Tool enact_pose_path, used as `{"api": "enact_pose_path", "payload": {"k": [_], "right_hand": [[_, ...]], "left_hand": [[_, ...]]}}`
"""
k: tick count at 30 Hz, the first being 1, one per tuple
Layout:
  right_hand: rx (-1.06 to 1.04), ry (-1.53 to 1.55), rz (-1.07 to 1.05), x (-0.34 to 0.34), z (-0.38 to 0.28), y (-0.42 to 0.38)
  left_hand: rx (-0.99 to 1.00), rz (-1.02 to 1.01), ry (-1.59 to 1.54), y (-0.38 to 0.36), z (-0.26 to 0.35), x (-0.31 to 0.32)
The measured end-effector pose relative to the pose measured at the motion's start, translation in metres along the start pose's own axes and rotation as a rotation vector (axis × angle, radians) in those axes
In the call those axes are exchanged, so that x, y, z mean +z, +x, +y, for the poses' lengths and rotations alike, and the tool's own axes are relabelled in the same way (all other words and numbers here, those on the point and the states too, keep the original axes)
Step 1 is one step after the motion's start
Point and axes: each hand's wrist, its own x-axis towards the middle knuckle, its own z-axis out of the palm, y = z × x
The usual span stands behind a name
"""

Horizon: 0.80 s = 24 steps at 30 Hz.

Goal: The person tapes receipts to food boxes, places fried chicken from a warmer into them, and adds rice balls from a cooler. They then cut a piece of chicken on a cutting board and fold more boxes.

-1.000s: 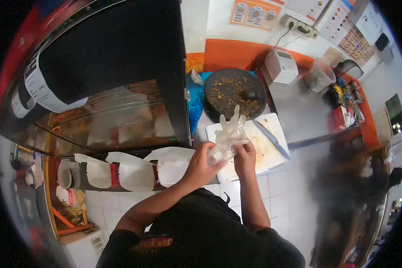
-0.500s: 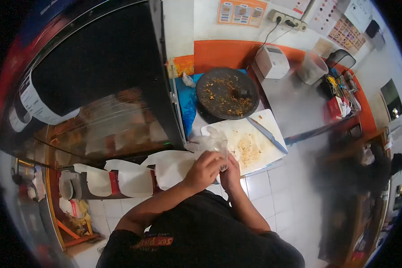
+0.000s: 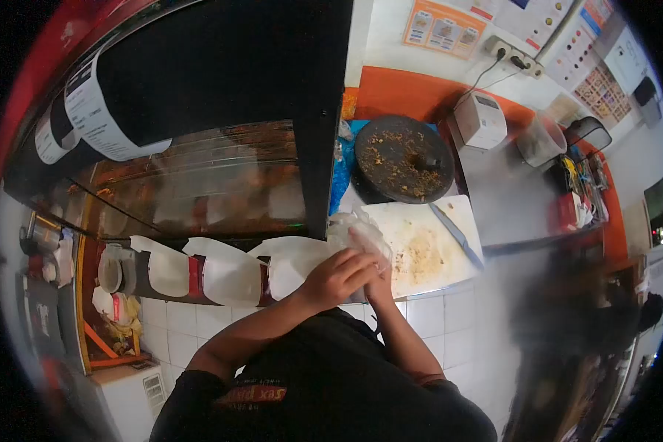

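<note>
Both hands meet in front of my chest at a clear plastic bag [image 3: 359, 228]. My left hand [image 3: 337, 280] reaches across with its fingers bent and closed at the gathered part of the bag. Close against it, my right hand [image 3: 378, 286] is closed around the bag too, partly covered by the left fingers. What the bag contains is not clear. Just beyond, a white cutting board [image 3: 449, 258] carries brown and yellowish food bits, and a knife [image 3: 457, 234] lies along its right side. Behind the board sits a dark round stone mortar [image 3: 404, 158] with crumbs on it.
White-lined boxes [image 3: 232, 283] stand in a row to the left, below a glass display case [image 3: 221, 177]. At the right are a metal counter [image 3: 504, 199], a white printer [image 3: 480, 121] and a clear bucket [image 3: 541, 140]. A blue plastic bag [image 3: 340, 177] lies beside the mortar.
My view has turned, so the mortar, board and counter appear farther right. The hands stay together at the plastic bag, with the left fingers drawn farther over the right hand.
</note>
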Motion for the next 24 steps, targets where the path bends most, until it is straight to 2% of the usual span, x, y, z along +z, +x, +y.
{"api": "enact_pose_path", "payload": {"k": [1, 2, 4, 6, 8, 9, 10, 11, 13, 14, 16, 18, 19, 20, 21, 23, 24], "right_hand": [[-0.139, -0.441, -0.12, 0.012, -0.02, 0.01], [-0.177, -0.533, -0.156, 0.022, -0.039, 0.013], [-0.162, -0.537, -0.153, 0.029, -0.039, 0.019], [-0.149, -0.544, -0.144, 0.023, -0.027, 0.018], [0.266, 0.362, 0.167, 0.004, 0.007, 0.018], [0.26, 0.361, 0.165, 0.009, -0.009, 0.02], [0.245, 0.692, 0.138, 0.023, -0.041, 0.021], [0.228, 1.023, 0.107, 0.033, -0.065, 0.021], [0.191, 1.073, 0.047, 0.035, -0.074, 0.012], [0.145, 0.963, -0.031, 0.032, -0.075, 0.01], [0.099, 0.85, -0.103, 0.03, -0.075, 0.008], [0.119, 0.51, 0.088, 0.027, -0.068, 0.009], [0.119, 0.509, 0.089, 0.023, -0.062, 0.01], [0.207, 0.579, 0.239, 0.017, -0.053, 0.012], [0.294, 0.648, 0.39, 0.01, -0.042, 0.016], [0.338, 0.611, 0.399, -0.001, -0.03, 0.012], [0.261, 0.717, 0.224, 0.001, -0.037, 0.011]], "left_hand": [[-0.004, 0.006, 0.007, 0.0, -0.001, 0.001], [0.038, -0.012, -0.016, -0.001, -0.001, 0.004], [0.083, -0.028, -0.038, 0.005, 0.002, 0.003], [0.138, 0.086, 0.054, 0.012, 0.007, 0.002], [0.091, 0.135, 0.101, -0.009, 0.006, 0.012], [0.036, 0.18, 0.146, -0.016, 0.005, 0.016], [-0.07, 0.124, 0.193, -0.01, 0.008, 0.014], [-0.07, 0.127, 0.195, -0.003, 0.009, 0.012], [-0.451, 0.233, -0.056, 0.006, 0.009, 0.01], [-0.476, 0.254, -0.15, 0.002, 0.006, 0.012], [-0.43, 0.22, -0.136, -0.004, 0.003, 0.014], [-0.384, 0.188, -0.122, -0.01, 0.003, 0.015], [-0.297, 0.179, -0.138, -0.012, 0.003, 0.014], [-0.209, 0.17, -0.153, -0.013, 0.002, 0.014], [-0.208, 0.169, -0.153, -0.013, 0.003, 0.017], [-0.223, 0.143, -0.161, -0.017, 0.006, 0.026], [-0.222, 0.144, -0.158, -0.016, 0.006, 0.025]]}}
